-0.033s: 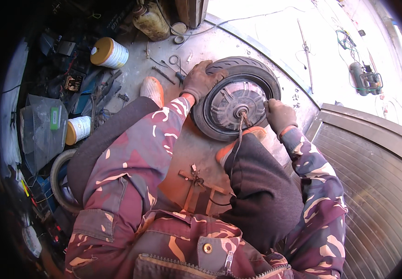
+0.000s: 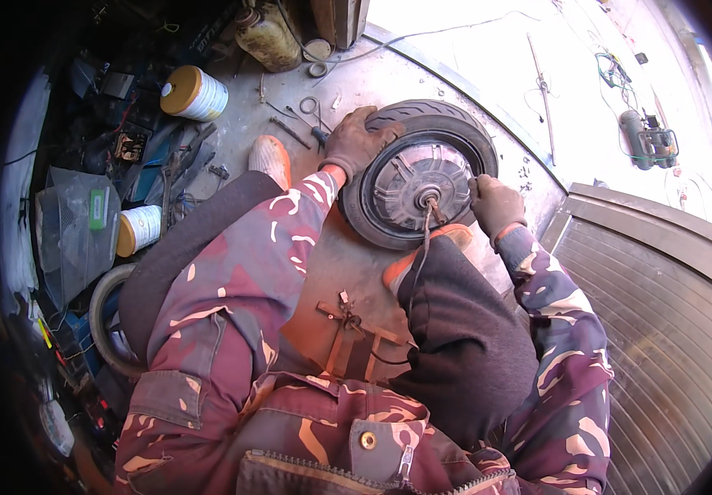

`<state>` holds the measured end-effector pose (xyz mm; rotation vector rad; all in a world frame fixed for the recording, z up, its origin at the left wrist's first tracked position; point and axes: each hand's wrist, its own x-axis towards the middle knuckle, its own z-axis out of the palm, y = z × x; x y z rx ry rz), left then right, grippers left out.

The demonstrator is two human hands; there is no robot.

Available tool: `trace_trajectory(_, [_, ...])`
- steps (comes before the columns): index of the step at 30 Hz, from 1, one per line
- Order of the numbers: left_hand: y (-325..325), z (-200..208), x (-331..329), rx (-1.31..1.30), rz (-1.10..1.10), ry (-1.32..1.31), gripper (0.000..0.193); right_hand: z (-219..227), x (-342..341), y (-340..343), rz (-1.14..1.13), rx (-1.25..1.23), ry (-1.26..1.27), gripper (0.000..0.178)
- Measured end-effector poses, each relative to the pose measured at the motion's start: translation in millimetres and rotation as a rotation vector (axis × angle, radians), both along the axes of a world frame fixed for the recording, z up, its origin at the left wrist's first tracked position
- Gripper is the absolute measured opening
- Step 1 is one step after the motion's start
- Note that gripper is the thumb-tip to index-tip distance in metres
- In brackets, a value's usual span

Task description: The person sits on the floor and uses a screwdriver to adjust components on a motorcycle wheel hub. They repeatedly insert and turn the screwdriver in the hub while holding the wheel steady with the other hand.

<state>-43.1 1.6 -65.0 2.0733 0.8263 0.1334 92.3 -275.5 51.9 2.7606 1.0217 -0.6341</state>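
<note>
A hub-motor wheel (image 2: 409,186) with a black tyre (image 2: 434,111) lies on the floor in front of me, its ribbed motor cover facing up. From its central axle a cable (image 2: 424,260) runs down toward my right leg. My left hand (image 2: 361,142), in a brown work glove, grips the tyre at its upper left, thumb toward the rim. At the wheel's right edge is my right hand (image 2: 498,205), also gloved and closed. Whatever it holds, if anything, is hidden by the fingers. My shoes flank the wheel, the right one tucked against its lower edge.
Left of the wheel lie a screwdriver (image 2: 319,134) and a bolt-like rod (image 2: 290,132). Further left are white spools (image 2: 205,95), a grey mesh basket (image 2: 75,239) and scattered parts. A metal frame (image 2: 347,330) sits between my legs. A ribbed metal panel (image 2: 644,330) stands at right.
</note>
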Motion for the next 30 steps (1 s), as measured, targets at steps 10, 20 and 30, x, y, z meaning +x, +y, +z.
trace_trajectory(10, [2, 9, 1, -0.087, 0.013, 0.023, 0.094, -36, -21, -1, -1.304, 1.028, 1.011, 0.046])
trace_trajectory(20, [1, -14, 2, -0.149, 0.037, -0.015, 0.095, -46, -20, -15, -1.48, 0.981, 1.098, 0.056])
trace_trajectory(30, [2, -13, 0, -0.039, -0.031, -0.043, 0.073, 19, -1, -20, -0.141, 0.156, -0.057, 0.043])
